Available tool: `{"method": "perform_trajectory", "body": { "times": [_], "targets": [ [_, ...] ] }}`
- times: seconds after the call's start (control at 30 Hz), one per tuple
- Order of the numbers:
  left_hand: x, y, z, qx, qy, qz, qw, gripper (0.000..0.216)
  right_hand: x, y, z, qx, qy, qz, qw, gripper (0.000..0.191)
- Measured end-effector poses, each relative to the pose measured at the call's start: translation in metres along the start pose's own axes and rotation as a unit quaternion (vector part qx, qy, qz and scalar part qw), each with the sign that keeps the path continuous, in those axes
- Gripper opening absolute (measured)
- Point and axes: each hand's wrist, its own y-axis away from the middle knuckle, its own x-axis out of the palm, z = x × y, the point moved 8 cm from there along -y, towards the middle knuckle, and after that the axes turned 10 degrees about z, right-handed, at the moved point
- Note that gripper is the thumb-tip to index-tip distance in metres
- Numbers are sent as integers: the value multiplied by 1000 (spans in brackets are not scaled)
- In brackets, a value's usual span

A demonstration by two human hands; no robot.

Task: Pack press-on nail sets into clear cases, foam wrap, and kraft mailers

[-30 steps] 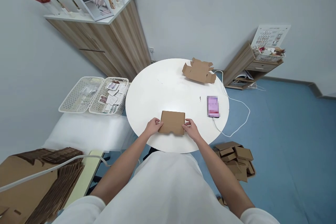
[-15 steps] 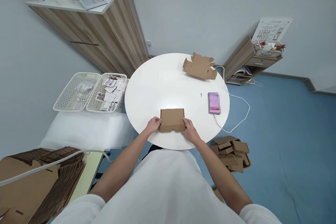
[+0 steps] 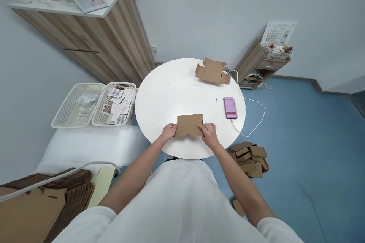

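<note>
A small closed cardboard box [image 3: 189, 124] lies near the front edge of a round white table [image 3: 176, 91]. My left hand [image 3: 169, 131] grips the box's left end with curled fingers. My right hand [image 3: 209, 135] holds its right front corner, fingers bent over the lid. Farther back on the table lies a partly folded, open cardboard box [image 3: 212, 72]. A phone [image 3: 229, 107] with a lit screen rests to the right, plugged into a white cable [image 3: 251, 121].
Two white baskets [image 3: 94, 104] with small packets stand on a white bench at the left. Flat cardboard blanks [image 3: 42, 205] are stacked at the lower left. Several finished boxes [image 3: 250, 154] lie piled on the blue floor to the right. A wooden cabinet [image 3: 114, 45] stands behind.
The view has shifted slightly. My right hand has moved from the box's right side onto its front right corner and lid; the box sits a little turned.
</note>
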Motion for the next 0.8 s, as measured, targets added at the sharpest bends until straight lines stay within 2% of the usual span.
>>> {"method": "perform_trajectory", "body": {
  "times": [0.13, 0.27, 0.33, 0.43, 0.63, 0.7, 0.8],
  "targets": [
    [2, 2, -4, 12, -12, 5, 1000, 38, -1, 1, 4, 14, -70, -26, 997, 51],
    [3, 1, -6, 27, -18, -2, 999, 39, 3, 10, -12, 117, -142, -95, 978, 49],
    [1, -1, -4, 29, -27, -9, 999, 37, 12, 12, -16, 140, -165, -79, 973, 45],
    [-2, -4, 2, 19, -57, -13, 998, 34, 25, 13, -15, 130, -183, -24, 974, 45],
    [-6, -3, 10, 18, -149, -24, 988, 35, 44, 27, -14, 117, -204, 41, 971, 66],
    [-8, 3, 8, 45, -172, -53, 983, 34, 50, 32, -15, 124, -209, 50, 969, 66],
    [-3, 18, 0, 146, -163, -68, 973, 34, 55, 35, -13, 118, -199, 49, 972, 68]
  ]
}}
